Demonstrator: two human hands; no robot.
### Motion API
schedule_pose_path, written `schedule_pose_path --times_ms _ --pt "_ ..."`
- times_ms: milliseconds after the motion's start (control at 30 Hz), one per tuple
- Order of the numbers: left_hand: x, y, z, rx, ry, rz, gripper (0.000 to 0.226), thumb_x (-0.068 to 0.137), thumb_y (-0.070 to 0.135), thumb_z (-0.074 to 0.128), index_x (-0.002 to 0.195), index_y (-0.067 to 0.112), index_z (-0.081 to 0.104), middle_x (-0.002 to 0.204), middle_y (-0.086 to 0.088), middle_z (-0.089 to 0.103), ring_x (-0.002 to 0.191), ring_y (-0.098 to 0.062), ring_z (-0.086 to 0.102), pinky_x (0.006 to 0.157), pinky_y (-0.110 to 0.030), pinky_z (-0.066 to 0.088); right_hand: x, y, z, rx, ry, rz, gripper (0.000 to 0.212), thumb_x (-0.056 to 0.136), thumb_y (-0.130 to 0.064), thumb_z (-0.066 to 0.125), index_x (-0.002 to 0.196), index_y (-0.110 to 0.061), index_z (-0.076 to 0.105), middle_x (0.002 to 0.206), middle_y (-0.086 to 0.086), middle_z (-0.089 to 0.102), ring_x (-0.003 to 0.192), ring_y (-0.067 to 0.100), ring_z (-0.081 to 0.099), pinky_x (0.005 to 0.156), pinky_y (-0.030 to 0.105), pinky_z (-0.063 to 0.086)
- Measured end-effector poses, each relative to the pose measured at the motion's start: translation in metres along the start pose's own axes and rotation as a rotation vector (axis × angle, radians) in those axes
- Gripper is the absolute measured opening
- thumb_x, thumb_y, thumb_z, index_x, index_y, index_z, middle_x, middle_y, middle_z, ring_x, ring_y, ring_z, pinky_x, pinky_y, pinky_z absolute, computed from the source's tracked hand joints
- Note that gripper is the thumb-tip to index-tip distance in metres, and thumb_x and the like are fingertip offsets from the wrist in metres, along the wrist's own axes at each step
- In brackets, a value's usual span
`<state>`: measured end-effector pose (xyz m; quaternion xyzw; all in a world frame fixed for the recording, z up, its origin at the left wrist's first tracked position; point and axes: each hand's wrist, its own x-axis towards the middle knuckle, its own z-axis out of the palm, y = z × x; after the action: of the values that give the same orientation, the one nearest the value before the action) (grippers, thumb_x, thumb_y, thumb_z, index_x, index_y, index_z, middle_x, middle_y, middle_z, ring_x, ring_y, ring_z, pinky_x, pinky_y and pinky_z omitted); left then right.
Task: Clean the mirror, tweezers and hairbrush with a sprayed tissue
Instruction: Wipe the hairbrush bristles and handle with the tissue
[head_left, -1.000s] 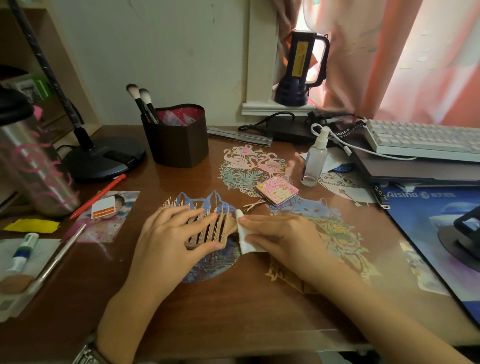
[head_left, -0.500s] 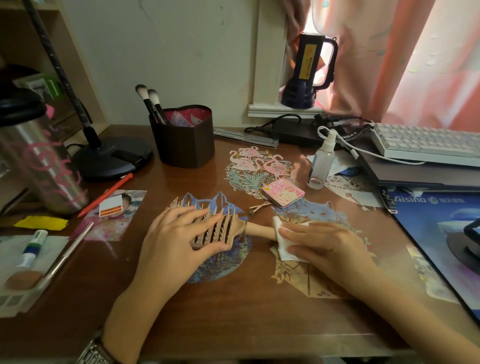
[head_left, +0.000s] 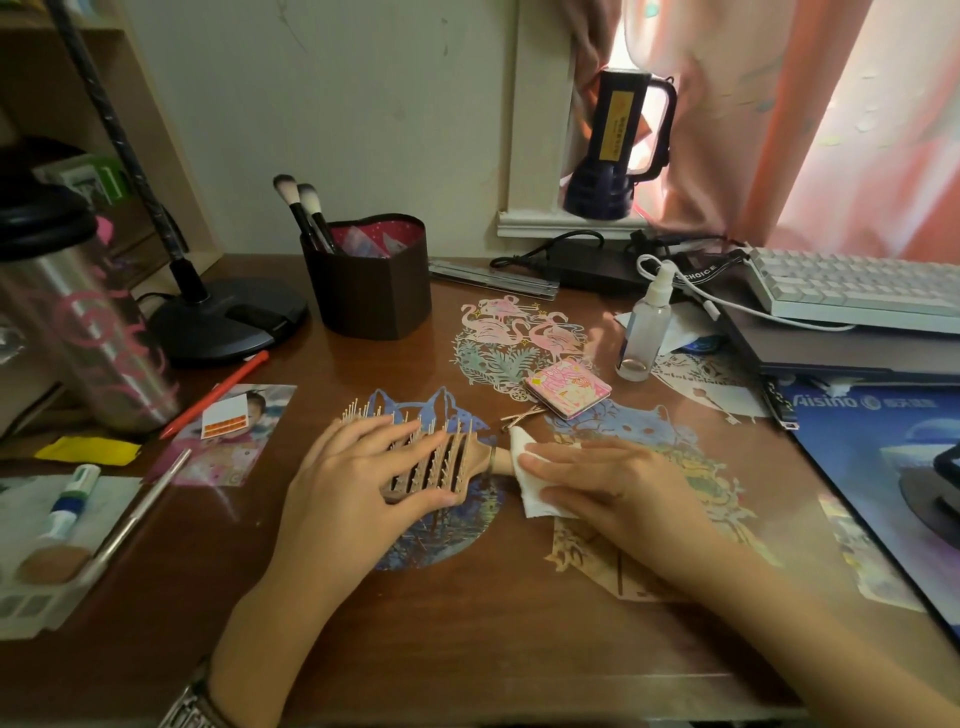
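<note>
A wooden hairbrush (head_left: 441, 462) lies bristles-up in the middle of the desk, handle pointing right. My left hand (head_left: 353, 478) lies flat over its head, fingers spread across the bristles. My right hand (head_left: 613, 488) presses a folded white tissue (head_left: 530, 483) around the brush handle. Just behind the tissue lie the gold tweezers (head_left: 522, 415). The small pink folded mirror (head_left: 567, 388) rests closed beside them. A clear spray bottle (head_left: 644, 330) stands farther back right.
A brown heart-shaped holder (head_left: 369, 286) with makeup brushes stands at the back. A steel tumbler (head_left: 88, 332) and a lamp base (head_left: 223, 322) stand left. A keyboard (head_left: 852, 291) on a laptop and a blue mat (head_left: 872, 452) fill the right. A red pen (head_left: 218, 392), photo and glue stick lie left.
My right hand slid the tissue right along the brush handle, then back left toward the brush head. My left hand kept holding the brush head down.
</note>
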<state>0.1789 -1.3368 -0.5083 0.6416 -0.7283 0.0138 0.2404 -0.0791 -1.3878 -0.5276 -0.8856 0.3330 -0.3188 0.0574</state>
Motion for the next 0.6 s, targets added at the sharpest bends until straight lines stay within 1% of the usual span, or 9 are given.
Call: schedule_pose_path --times_ms 133,233,300,400,467,533,600 --pt "0.000 -0.001 0.001 0.011 -0.006 0.006 0.071 0.066 0.076 0.035 0.123 0.038 0.054 0.125 0.011 0.060 0.122 -0.014 0.048 0.103 -0.037 0.025 -0.012 0.008 -0.015 -0.018 -0.032 0.021 0.033 0.087 -0.041 0.056 0.119 -0.037 0.062 0.123 -0.021 0.058 0.102 0.005 0.063 0.086 0.026 0.051" --pt "0.000 -0.002 0.003 0.007 -0.001 0.015 0.074 0.065 0.079 0.032 0.123 0.038 0.052 0.125 0.011 0.060 0.122 -0.014 0.048 0.104 -0.037 0.026 -0.020 0.013 -0.027 -0.019 -0.045 0.036 0.034 0.085 -0.041 0.058 0.119 -0.037 0.061 0.123 -0.021 0.057 0.106 0.003 0.062 0.089 0.027 0.050" --pt "0.000 -0.002 0.002 0.000 -0.002 0.011 0.074 0.065 0.079 0.032 0.123 0.038 0.051 0.126 0.011 0.059 0.123 -0.013 0.047 0.104 -0.037 0.025 -0.026 0.017 -0.034 -0.022 -0.053 0.050 0.035 0.084 -0.043 0.058 0.119 -0.039 0.060 0.121 -0.023 0.057 0.105 0.003 0.062 0.088 0.029 0.051" --pt "0.000 -0.002 0.003 -0.006 0.000 0.014 0.078 0.064 0.084 0.024 0.124 0.040 0.047 0.127 0.010 0.059 0.123 -0.014 0.047 0.104 -0.037 0.024 -0.034 0.021 -0.045 -0.009 -0.071 0.089 0.035 0.083 -0.048 0.055 0.118 -0.048 0.056 0.117 -0.026 0.059 0.096 0.006 0.066 0.080 0.032 0.056" --pt "0.000 -0.002 0.004 -0.011 0.000 0.017 0.079 0.065 0.087 0.018 0.124 0.041 0.044 0.126 0.010 0.059 0.123 -0.015 0.048 0.104 -0.038 0.026 -0.038 0.023 -0.051 -0.009 -0.074 0.104 0.034 0.084 -0.052 0.052 0.118 -0.050 0.055 0.115 -0.030 0.057 0.096 0.001 0.065 0.079 0.028 0.056" --pt "0.000 -0.002 0.004 -0.025 0.007 0.018 0.079 0.065 0.087 0.019 0.123 0.040 0.047 0.125 0.010 0.060 0.122 -0.015 0.049 0.104 -0.039 0.028 -0.040 0.025 -0.056 -0.001 -0.073 0.119 0.033 0.085 -0.053 0.050 0.117 -0.049 0.056 0.117 -0.034 0.053 0.104 -0.007 0.059 0.085 0.020 0.053" --pt "0.000 -0.002 0.004 -0.025 0.014 0.015 0.080 0.065 0.087 0.020 0.123 0.039 0.050 0.125 0.009 0.061 0.121 -0.015 0.049 0.103 -0.040 0.030 -0.044 0.028 -0.060 0.032 -0.057 0.147 0.034 0.084 -0.048 0.053 0.118 -0.043 0.058 0.121 -0.028 0.055 0.110 -0.009 0.056 0.094 0.017 0.048"
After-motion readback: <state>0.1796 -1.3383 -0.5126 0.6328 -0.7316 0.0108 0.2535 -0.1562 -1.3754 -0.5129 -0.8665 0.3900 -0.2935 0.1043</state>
